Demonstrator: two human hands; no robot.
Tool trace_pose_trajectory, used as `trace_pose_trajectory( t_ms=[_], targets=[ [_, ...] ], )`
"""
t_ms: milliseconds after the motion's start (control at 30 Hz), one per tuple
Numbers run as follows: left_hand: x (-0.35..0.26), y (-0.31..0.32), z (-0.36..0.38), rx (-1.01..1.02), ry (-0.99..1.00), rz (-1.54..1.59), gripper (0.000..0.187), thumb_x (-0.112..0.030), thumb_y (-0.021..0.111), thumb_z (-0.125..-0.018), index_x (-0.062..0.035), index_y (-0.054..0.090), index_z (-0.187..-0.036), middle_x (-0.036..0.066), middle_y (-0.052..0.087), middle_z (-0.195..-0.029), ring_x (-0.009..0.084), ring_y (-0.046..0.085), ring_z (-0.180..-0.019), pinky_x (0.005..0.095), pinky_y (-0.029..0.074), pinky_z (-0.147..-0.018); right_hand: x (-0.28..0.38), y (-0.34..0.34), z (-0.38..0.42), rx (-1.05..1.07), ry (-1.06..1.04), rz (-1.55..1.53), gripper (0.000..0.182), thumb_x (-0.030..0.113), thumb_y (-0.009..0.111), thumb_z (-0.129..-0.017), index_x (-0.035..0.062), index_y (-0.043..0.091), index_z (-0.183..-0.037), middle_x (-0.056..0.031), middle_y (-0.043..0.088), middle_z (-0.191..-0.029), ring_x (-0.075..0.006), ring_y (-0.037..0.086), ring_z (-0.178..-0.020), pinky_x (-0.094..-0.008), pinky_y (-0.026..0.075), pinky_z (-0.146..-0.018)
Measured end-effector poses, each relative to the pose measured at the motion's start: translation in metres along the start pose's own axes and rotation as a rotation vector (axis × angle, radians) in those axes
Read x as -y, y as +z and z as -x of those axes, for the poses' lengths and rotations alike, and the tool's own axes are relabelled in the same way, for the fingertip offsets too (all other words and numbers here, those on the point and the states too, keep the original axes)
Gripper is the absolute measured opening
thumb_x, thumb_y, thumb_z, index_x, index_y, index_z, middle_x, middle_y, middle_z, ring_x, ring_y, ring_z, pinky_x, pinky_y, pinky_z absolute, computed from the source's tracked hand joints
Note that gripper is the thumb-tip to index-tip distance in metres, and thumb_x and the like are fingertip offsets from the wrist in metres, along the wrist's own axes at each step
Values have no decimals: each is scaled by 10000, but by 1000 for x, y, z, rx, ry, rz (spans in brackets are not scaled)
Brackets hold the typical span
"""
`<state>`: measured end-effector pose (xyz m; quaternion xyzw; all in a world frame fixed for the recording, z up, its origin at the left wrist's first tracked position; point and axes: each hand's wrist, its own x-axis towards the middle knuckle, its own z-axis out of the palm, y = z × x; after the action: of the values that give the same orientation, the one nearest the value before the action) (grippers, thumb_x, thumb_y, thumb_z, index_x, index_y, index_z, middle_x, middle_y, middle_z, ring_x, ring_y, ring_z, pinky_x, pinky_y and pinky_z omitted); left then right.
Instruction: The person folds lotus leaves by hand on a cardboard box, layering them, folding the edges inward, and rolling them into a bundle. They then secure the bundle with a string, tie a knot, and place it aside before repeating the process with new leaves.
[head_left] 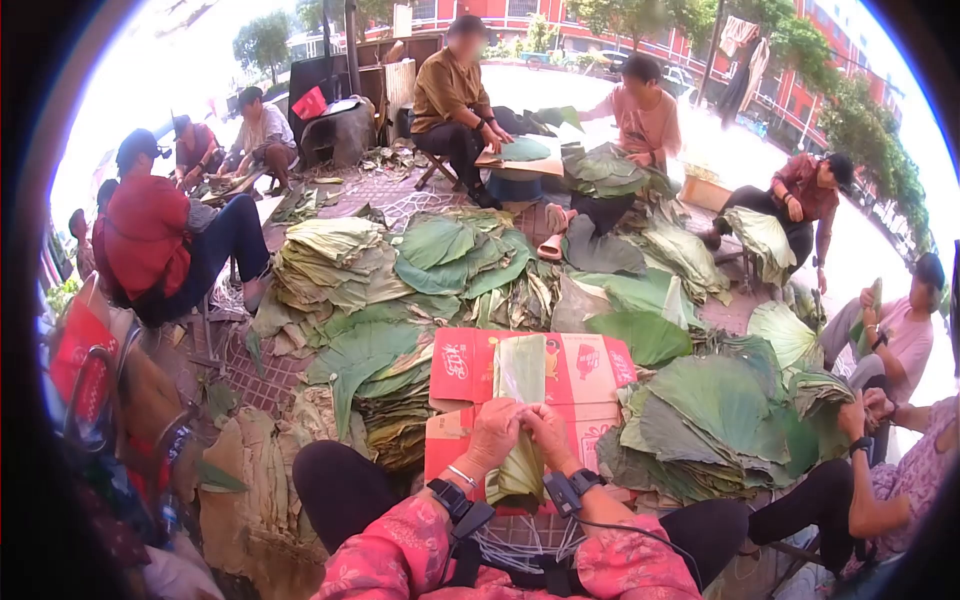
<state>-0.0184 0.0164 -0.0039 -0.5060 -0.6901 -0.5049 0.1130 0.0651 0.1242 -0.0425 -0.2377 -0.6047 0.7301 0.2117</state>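
My left hand and my right hand meet over a flattened red cardboard box, fingers closed together on a folded leaf bundle. The bundle is pale green and long. Its upper part lies flat on the cardboard, and its lower part hangs below my hands. White strands lie beneath it, between my knees. A wide stack of green leaves rests to the right of the cardboard, and another leaf pile stands to its left.
More leaf stacks spread ahead. Several people sit around the piles, one in a brown shirt at a low table and one in red at left. A person's arm is close at right. Brown leaves lie left of my knee.
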Motion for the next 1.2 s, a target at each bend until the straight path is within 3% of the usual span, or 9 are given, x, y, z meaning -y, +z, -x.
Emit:
trace_pose_trajectory(
  t_ms=[100,233,433,467,567,767,967,1033,1200],
  targets=[
    [-5,3,-12,151,-152,119,149,35,499,-777,14,629,-845,117,638,-824,209,624,-743,298,494,-661,0,-3,1,-3,72,-155,118,189,571,-860,79,594,-899,25,603,-772,-40,514,-644,-181,379,-536],
    [6,14,-19,152,-798,477,135,9,517,-762,13,639,-821,131,630,-751,205,636,-709,276,496,-628,-2,-2,4,-40,81,-370,111,181,576,-866,83,595,-913,13,622,-833,-52,550,-719,-181,387,-552],
    [-10,5,-18,311,-479,119,162,-92,579,-717,-22,640,-850,141,637,-741,274,633,-734,327,496,-674,-3,-1,5,-4,79,-492,68,87,577,-850,59,607,-904,-35,632,-948,-117,594,-817,-222,455,-650],
    [27,31,2,384,-524,260,217,-126,610,-727,-31,634,-921,116,637,-728,187,622,-682,302,478,-616,-3,-1,5,14,75,-527,72,78,578,-846,55,610,-906,-43,632,-953,-129,596,-821,-237,463,-674],
    [8,26,4,254,-415,234,256,-109,577,-699,-53,623,-944,157,635,-774,286,629,-746,358,477,-641,-2,-5,4,77,81,-601,90,56,581,-835,44,616,-917,-64,631,-964,-157,597,-838,-274,479,-735],
    [37,39,9,424,-583,503,132,-139,598,-785,-27,646,-837,96,643,-709,194,618,-653,301,482,-613,16,-11,8,162,123,-691,161,22,562,-820,24,594,-978,-75,635,-885,-163,596,-803,-278,468,-711],
    [32,14,-1,414,-740,864,132,-98,583,-842,-19,610,-944,27,635,-717,73,579,-598,188,461,-530,-2,-14,9,-131,142,-746,196,-3,591,-801,67,580,-984,-68,635,-847,-165,614,-750,-232,448,-544],
    [22,8,-6,349,-737,857,250,-91,566,-845,-6,566,-1080,44,636,-720,91,596,-614,208,490,-552,-5,-12,10,-178,145,-731,187,18,598,-817,63,571,-996,-58,630,-844,-154,615,-746,-219,452,-557],
    [46,15,-5,422,-789,874,166,-101,596,-839,21,603,-952,89,650,-772,145,603,-628,253,508,-615,2,-4,19,-234,-97,-369,179,75,627,-802,28,603,-973,-22,637,-860,-87,591,-754,-217,470,-657]
  ],
)
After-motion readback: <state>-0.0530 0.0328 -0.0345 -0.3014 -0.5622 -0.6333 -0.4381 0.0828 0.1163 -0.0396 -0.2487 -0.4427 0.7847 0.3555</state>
